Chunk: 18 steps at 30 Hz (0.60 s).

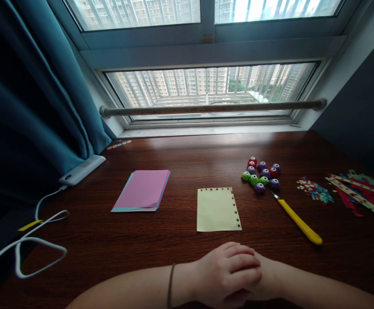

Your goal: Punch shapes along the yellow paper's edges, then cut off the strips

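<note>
My left hand (227,272), with a brown band at its wrist, lies over my right hand (266,274) at the table's front edge, its fingers closed around it. The fingers of my right hand are hidden beneath. Just beyond both hands lies a pale yellow sheet (217,212), with small shapes cut along its top and right edges. Right of the sheet is a yellow-handled craft knife (301,223), its tip beside a cluster of red, purple and green eye-topped punches (264,172).
A stack of pink and blue paper (141,189) lies on the left of the brown table (180,150). Small colored cutouts (315,190) and punched paper strips (362,195) are at the right. A white power strip (83,170) and cable (41,240) sit by the curtain (58,86).
</note>
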Each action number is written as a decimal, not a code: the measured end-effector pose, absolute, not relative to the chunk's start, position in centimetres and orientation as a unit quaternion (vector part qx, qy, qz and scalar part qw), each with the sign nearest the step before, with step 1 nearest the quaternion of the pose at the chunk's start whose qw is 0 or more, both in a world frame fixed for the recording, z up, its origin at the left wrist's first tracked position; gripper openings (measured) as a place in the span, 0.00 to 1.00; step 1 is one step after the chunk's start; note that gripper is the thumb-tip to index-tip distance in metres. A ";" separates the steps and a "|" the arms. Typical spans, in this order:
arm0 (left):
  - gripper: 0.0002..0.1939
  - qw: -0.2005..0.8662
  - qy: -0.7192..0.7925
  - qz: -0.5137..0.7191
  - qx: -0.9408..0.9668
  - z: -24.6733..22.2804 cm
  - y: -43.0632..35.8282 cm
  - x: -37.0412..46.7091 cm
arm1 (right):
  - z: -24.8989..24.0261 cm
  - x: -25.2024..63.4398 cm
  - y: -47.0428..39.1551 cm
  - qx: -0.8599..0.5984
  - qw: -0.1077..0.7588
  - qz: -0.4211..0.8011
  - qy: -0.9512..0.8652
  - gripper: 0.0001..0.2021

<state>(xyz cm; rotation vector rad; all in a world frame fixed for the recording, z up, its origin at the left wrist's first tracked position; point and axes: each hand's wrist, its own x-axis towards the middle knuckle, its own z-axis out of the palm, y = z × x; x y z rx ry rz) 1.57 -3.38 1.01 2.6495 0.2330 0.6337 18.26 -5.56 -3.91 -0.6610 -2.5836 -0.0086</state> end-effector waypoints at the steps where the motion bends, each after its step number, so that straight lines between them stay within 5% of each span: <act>1: 0.21 0.202 0.084 0.227 0.949 1.0 -3.4 1.6 | -3.9 18.3 -5.6 -0.254 0.229 0.010 -0.939 0.15; 7: 0.20 0.200 0.084 0.245 0.945 0.7 -3.5 1.7 | -3.1 18.8 -5.4 -0.229 0.212 0.012 -0.950 0.20; 13: 0.20 0.198 0.089 0.229 0.949 0.9 -3.5 1.7 | -3.8 18.4 -5.3 -0.205 0.266 -0.028 -0.941 0.12; 18: 0.19 0.200 0.088 0.239 0.946 0.9 -3.5 1.7 | -3.8 18.6 -5.6 -0.231 0.220 -0.011 -0.948 0.14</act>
